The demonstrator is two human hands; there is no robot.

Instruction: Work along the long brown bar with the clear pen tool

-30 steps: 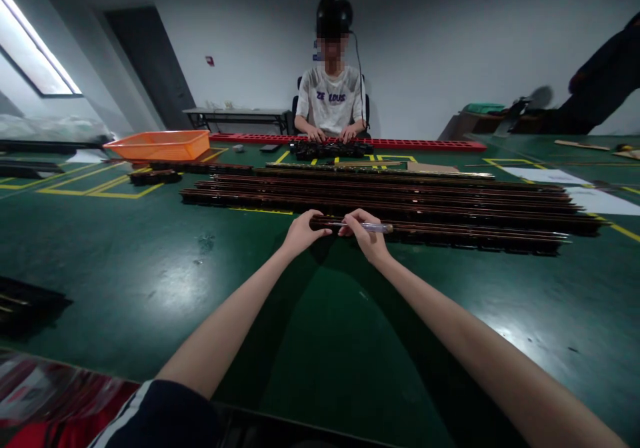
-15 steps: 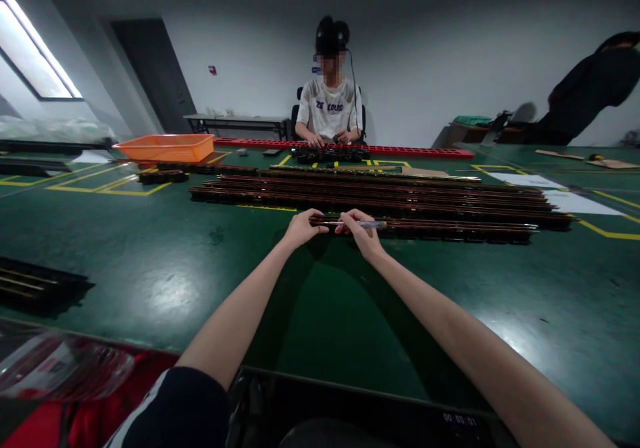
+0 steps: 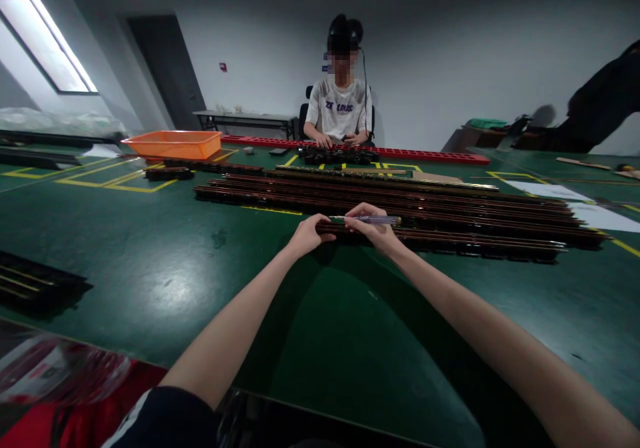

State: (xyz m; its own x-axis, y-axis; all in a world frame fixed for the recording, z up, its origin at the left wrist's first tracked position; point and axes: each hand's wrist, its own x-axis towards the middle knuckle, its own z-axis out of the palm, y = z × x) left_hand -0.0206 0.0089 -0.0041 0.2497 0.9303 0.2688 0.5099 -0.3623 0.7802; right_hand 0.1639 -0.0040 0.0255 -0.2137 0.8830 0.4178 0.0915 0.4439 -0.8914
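While left hand (image 3: 307, 236) holds dark strip (image 3: 440, 241), screwdriver (image 3: 379, 220) in right hand (image 3: 382, 236)

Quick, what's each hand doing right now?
Left hand: closed, fingers pinching the end of the nearest long dark strip.
Right hand: closed, holding a thin tool with a see-through handle.

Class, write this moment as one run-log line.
left hand: holding left end of nearest dark strip | right hand: holding clear-handled screwdriver, pointing left | orange basket: farther off, left
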